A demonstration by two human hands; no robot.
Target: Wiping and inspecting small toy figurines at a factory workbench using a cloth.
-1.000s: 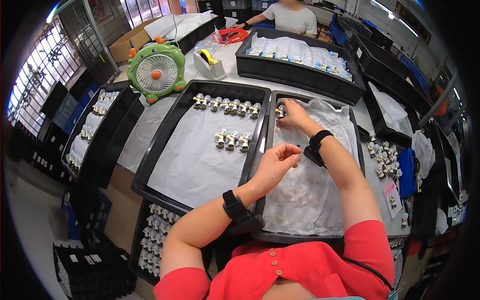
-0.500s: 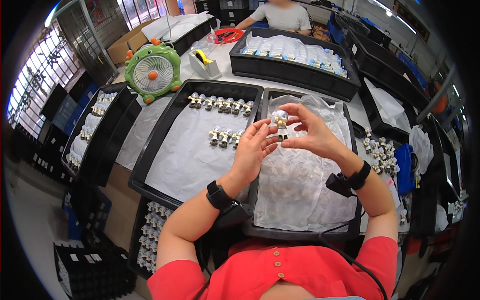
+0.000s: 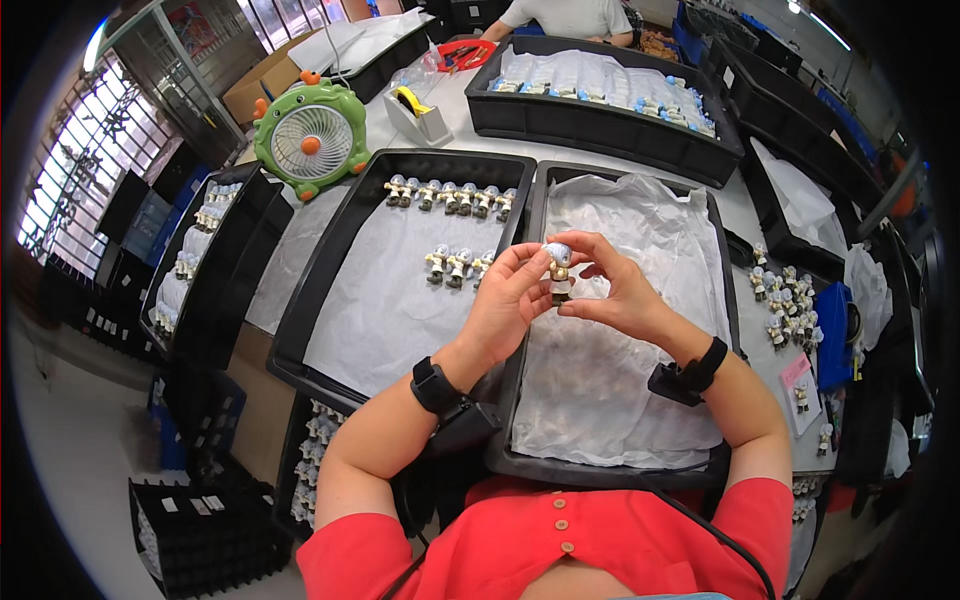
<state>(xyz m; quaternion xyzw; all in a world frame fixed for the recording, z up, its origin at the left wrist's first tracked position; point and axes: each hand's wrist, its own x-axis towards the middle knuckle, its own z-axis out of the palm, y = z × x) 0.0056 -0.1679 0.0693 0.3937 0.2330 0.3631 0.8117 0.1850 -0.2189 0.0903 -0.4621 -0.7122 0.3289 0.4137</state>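
Since half a second ago your hands barely shift: both stay raised at the centre of the frame, the small figurine between them turning only slightly.

Nearest you, your left hand [image 3: 505, 300] cups the small figurine [image 3: 558, 268] from the left side, fingers closed against its body, while your right hand [image 3: 615, 292] pinches it from the right with thumb and forefinger clamped on it. You hold it up off the trays, tilted toward your face, which looks like a grip for checking it or working on a small part.

Below your hands lies the right tray [image 3: 722, 270], black, lined with crumpled white paper and otherwise bare of pieces. Just left of it sits the left tray [image 3: 320, 270], also paper-lined, where finished-looking figurines stand in a short row of three [image 3: 458, 265] and a longer row [image 3: 450, 195] near its far edge, spaced so they do not knock together.

At centre right, loose figurines [image 3: 785, 300] cluster on the desk [image 3: 745, 215] within your right hand's reach.

Farther up, a green fan [image 3: 310, 140] faces you at upper left, a tape dispenser [image 3: 418, 112] stands beside it, and a long black tray of bagged pieces [image 3: 600, 90] fills the top centre.
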